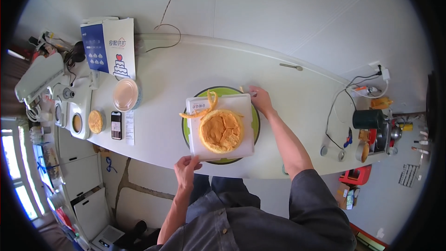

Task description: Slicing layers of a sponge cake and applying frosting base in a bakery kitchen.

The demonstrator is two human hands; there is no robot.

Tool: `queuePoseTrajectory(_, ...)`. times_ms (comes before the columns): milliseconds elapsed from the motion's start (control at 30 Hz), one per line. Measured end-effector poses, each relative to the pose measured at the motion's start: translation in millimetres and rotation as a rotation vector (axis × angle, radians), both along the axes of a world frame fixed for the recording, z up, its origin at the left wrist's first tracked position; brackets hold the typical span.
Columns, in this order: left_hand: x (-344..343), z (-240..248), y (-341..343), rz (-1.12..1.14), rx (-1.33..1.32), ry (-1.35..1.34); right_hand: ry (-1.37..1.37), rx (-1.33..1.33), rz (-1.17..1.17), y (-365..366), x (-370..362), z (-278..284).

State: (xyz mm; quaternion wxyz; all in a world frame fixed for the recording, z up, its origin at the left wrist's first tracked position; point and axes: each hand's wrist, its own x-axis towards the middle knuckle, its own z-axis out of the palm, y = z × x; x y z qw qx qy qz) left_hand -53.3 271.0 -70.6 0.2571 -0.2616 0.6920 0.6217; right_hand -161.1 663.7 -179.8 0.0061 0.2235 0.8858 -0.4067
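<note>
A round golden sponge cake (221,131) with a cracked top sits on a square white cake board (196,146). Under the board lies a round green turntable (227,91) with a dark rim, mostly covered. Curved strips of cake crust (212,100) rest behind the cake, one poking past the board's left edge. My left hand (185,171) pinches the board's near left corner. At the far right corner, the fingers of my right hand (261,99) close on the board; its thumb and fingertips are small in view.
On the left stand a lidded tub (126,95), a phone (116,125), another round cake piece (95,122) and a white stand mixer (46,79). A printed box (109,49) leans behind them. Rightward are a small metal tool (291,67), cables and a dark green canister (367,119).
</note>
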Motion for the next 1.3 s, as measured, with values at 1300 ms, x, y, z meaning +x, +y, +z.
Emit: queuePoseTrajectory(1300,17.4,15.9,33.0,0.191,0.361,0.032,-0.062,0.251,0.292,8.8,102.2,-28.1)
